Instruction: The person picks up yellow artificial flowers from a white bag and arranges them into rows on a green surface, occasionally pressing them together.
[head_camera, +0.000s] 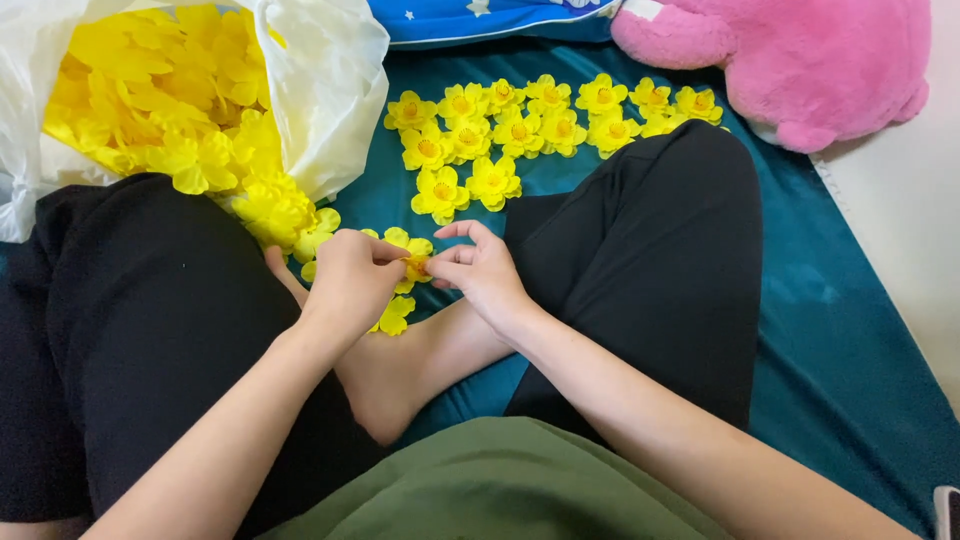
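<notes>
My left hand (352, 276) and my right hand (482, 268) meet over my crossed legs, both pinching one yellow fabric flower (414, 260) between the fingertips. More yellow petals (392, 316) show below my left hand. Beyond the hands, several finished yellow flowers (520, 125) with orange centres lie in rows on the teal sheet (850, 330). A white plastic bag (320, 90) at the upper left is full of loose yellow petals (160, 90), some spilling out toward my left hand.
A pink plush toy (800, 60) lies at the upper right, next to a blue pillow (480, 18). My black-trousered knees (660, 250) flank the hands. A pale floor strip (915, 200) borders the sheet on the right.
</notes>
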